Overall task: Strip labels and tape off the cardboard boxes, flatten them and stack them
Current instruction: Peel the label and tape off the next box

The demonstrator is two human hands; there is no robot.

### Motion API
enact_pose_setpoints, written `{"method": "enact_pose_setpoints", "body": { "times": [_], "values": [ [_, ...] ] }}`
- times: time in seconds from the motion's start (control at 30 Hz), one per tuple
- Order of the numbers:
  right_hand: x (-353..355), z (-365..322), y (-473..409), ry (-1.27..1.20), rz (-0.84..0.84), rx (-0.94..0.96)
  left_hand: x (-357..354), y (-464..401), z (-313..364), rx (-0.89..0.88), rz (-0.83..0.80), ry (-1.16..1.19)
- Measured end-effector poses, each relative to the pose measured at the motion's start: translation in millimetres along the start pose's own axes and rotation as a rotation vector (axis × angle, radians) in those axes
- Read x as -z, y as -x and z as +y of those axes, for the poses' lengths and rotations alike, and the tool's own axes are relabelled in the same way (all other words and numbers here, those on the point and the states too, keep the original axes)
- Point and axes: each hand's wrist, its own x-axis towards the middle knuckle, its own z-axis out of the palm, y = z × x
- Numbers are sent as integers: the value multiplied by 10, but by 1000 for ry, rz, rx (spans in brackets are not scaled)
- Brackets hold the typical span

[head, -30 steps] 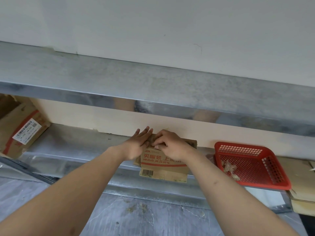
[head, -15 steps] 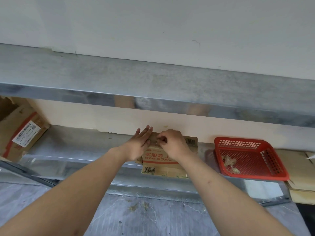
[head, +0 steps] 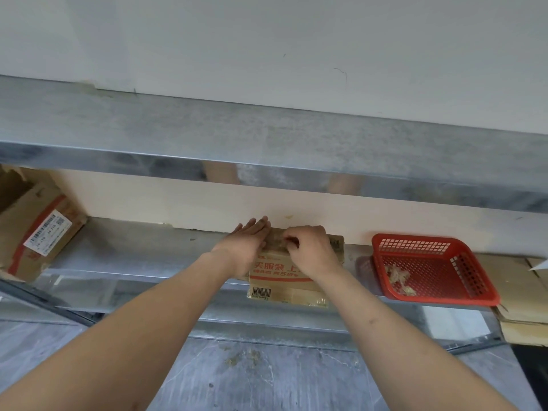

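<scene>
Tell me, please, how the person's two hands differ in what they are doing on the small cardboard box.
The left hand lies flat with straight fingers, pressing on the small cardboard box; the right hand has its fingers curled, pinching at something on the box's top, too small to tell. The left hand sits toward the box's left edge, the right hand nearer its middle. Both rest on the same box.

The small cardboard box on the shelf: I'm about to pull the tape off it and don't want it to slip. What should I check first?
1. Left hand flat on the small cardboard box, steadying it: ok.
2. Right hand pinching at the box top: ok.
3. Tape end actually lifted: cannot tell.
4. Box fully on the shelf: not ok, it overhangs the front edge.
5. Red basket beside it for scraps: ok.
</scene>
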Motion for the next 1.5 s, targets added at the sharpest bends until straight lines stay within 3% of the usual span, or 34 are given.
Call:
{"method": "enact_pose_setpoints", "body": {
  "times": [0.1,0.23,0.43,0.77,0.97,1.17,1.33,1.5],
  "values": [
    [46,-5,16,-89,-100,68,-11,-1,-13,-4,-31,31],
    [10,34,-71,-12,-162,0,-24,-13,-6,8,-29,74],
    [-62,72,-83,-26,-36,-111,-29,0,-16,14,-44,145],
    [101,11,-91,13,-39,-375,-26,-20,-68,-3,-57,106],
    [46,-8,-121,-44,80,-327,-39,-27,-70,3,-59,104],
    [15,-40,-147,64,-118,-28,-62,-47,-76,-17,-44,101],
    [27,-8,-119,-121,-114,-165,-82,-3,-72,-19,-29,131],
    [-89,-15,-150,-75,-30,-225,-86,43,-37,-36,-16,120]
  ]
}}
